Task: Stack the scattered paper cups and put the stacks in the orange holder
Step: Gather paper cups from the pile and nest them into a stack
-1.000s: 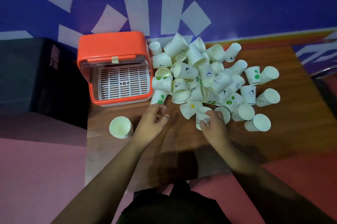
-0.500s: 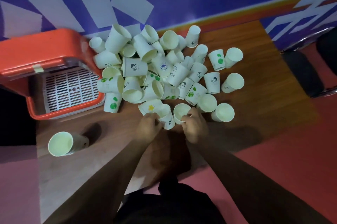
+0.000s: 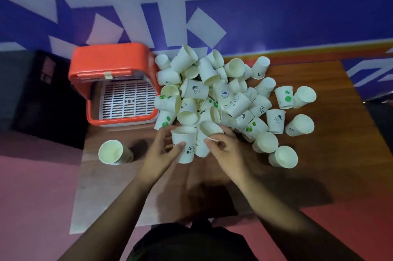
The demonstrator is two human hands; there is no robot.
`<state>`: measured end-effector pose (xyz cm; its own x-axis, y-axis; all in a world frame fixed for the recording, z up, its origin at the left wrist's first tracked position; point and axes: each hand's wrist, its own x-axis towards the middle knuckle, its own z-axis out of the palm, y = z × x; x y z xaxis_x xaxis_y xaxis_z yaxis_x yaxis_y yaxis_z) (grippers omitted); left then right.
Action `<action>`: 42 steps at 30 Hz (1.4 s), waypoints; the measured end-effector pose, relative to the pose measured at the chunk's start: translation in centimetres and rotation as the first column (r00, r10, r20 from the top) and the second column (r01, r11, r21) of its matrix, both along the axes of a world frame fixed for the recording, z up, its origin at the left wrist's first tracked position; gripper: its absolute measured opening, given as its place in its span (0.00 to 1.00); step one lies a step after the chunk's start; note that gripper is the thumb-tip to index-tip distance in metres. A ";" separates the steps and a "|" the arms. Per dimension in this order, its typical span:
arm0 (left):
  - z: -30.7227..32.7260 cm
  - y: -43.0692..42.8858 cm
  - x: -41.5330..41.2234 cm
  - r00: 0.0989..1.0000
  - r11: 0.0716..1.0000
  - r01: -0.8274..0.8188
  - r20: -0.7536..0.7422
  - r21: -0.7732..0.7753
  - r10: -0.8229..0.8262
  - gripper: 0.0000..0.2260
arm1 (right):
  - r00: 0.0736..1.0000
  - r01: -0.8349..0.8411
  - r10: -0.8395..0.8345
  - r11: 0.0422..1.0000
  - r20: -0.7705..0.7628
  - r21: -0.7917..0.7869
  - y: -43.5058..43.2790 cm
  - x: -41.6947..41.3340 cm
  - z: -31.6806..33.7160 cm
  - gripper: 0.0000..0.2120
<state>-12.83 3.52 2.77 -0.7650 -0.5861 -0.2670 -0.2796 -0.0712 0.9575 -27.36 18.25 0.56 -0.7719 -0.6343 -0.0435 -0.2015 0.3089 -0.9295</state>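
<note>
White panda-print cup (image 3: 184, 148) stands upright, clamped between the curled fingers and thumb of the left hand (image 3: 162, 155). The right hand (image 3: 226, 151) curls its fingers round a tilted cup (image 3: 210, 128) just beside it. The cup pile (image 3: 214, 92) lies at 12 o'clock, the orange holder (image 3: 110, 63) at 10 o'clock and a lone cup (image 3: 111, 152) at 9 o'clock on the wooden table (image 3: 331, 154).

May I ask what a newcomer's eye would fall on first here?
A jumbled heap of paper cups fills the middle of the wooden table, right of the orange holder with its white grate. At the heap's near edge, the left hand has a panda cup in its grip and the right hand pinches a second cup.
</note>
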 end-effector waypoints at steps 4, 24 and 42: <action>2.8 -3.6 3.9 0.990 0.987 -0.142 -0.037 -0.076 0.139 0.16 | 0.992 -0.118 0.118 0.993 0.053 -0.012 -5.7 3.4 2.9 0.02; -5.1 -16.4 16.5 0.992 0.977 0.024 0.130 -0.211 0.004 0.34 | 0.991 0.001 -0.015 0.995 0.130 0.103 -15.5 13.3 2.5 0.15; -4.4 -19.9 17.4 0.987 0.987 0.162 0.012 0.015 -0.163 0.21 | 0.953 -0.293 0.301 0.892 0.034 0.345 -20.5 18.0 0.4 0.35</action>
<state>4.59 -16.39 -1.63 -0.8462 -0.4503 -0.2850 -0.3010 -0.0374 0.9529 -9.35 -2.26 0.92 -0.5528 -0.7829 -0.2854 -0.3510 0.5294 -0.7724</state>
